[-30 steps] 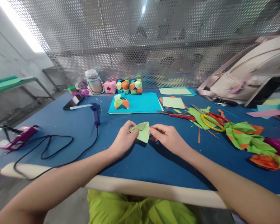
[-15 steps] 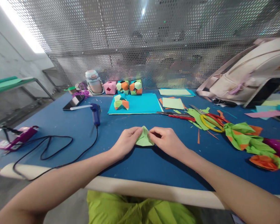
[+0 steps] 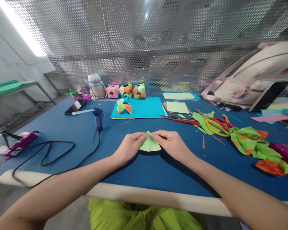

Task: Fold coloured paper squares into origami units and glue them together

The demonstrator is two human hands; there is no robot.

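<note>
A small folded piece of light green paper [image 3: 149, 145] is held up between both hands, just above the blue table. My left hand [image 3: 131, 145] pinches its left side between thumb and fingers. On the opposite side, my right hand [image 3: 171, 142] grips the paper near its upper edge, thumb in front. The paper's peak points away from me and its wider edge faces me, with creases showing. Beyond the hands, a partly joined origami piece [image 3: 124, 108] in green and orange rests on blue paper sheets [image 3: 146, 108].
A blue glue gun [image 3: 99, 119] with a trailing black cord stands left. Scissors with red handles [image 3: 186, 121], yellow-handled scissors [image 3: 215, 127] and crumpled green-orange paper [image 3: 252, 140] lie right. Behind are folded paper cubes [image 3: 139, 91], a bottle [image 3: 96, 86], a phone [image 3: 76, 106] and a backpack [image 3: 256, 76].
The folded paper has spread slightly wider at its near edge. My right fingers have shifted a little left along its top, and the thumb now lies more across the front.
</note>
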